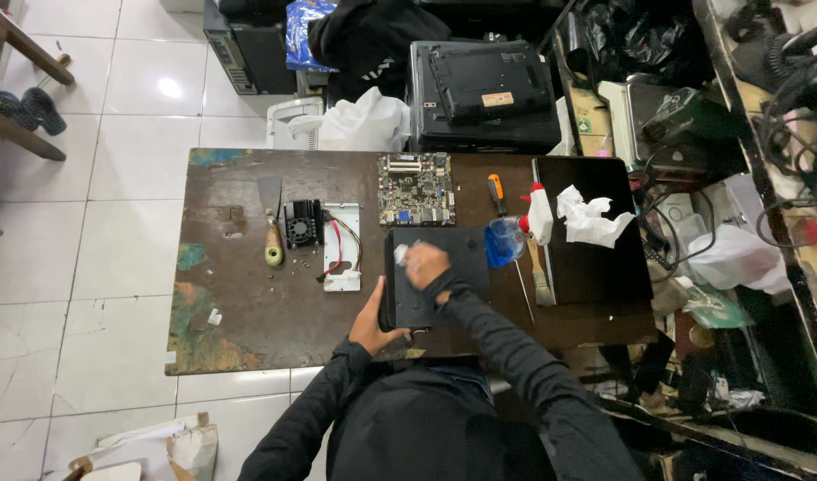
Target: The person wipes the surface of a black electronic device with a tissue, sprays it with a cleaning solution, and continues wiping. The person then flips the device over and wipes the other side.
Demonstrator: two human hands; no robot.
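On the brown surface [248, 303], a cooling fan [302, 222] lies left of centre. The left hand [373, 322] grips the lower left edge of a black case [444, 267] at mid-frame. The right hand [426, 264] presses what seems a white cloth [400, 253] onto it. A blue spray bottle [506, 236] stands just right.

Right hand [426, 264] is blurred, its fingers smeared over a small white wad [401, 253] too soft to identify. The black case [444, 276] is partly hidden beneath it. Tiny specks beside the scraper [272, 233] can't be made out.
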